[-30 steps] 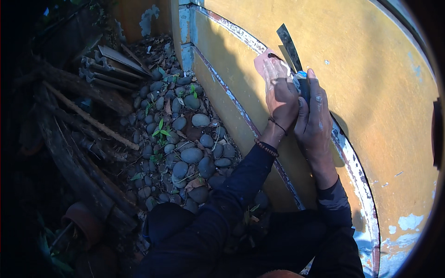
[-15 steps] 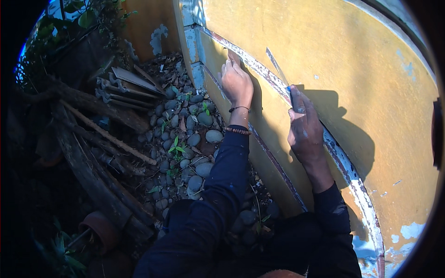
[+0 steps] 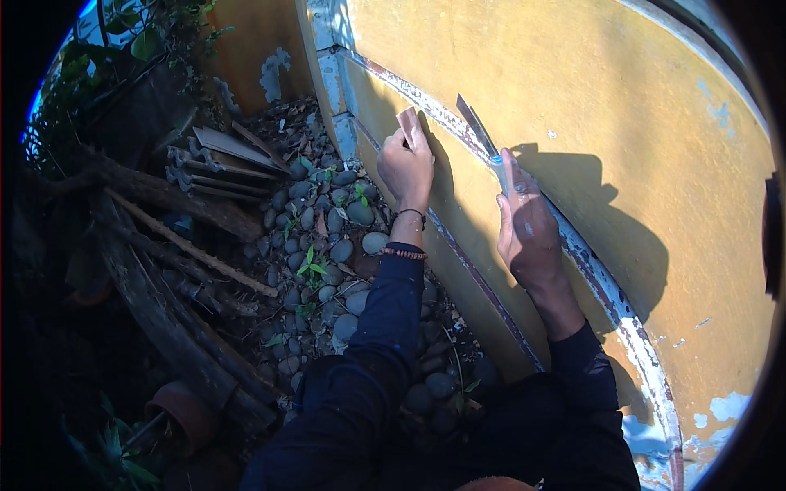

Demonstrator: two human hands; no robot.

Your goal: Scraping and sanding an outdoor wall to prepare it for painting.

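My left hand is closed on a small flat brown piece, its material unclear, held just below a raised, curved moulding strip on the yellow wall. Flaking white and reddish-brown paint covers that strip. In the fingers of my right hand is a putty knife; its thin metal blade points up and left beside the strip, and a bit of blue shows at the handle. Most of the handle is hidden by the hand. White smears mark my right fingers.
Rounded grey stones with small green plants line the wall's foot. Farther left lie stacked ridged boards, weathered timber and a terracotta pot. A second, thinner strip runs lower along the wall.
My left hand has drawn back from the strip, down and slightly left, with the brown piece. My right hand and the putty knife have shifted a little left, and the blade has turned.
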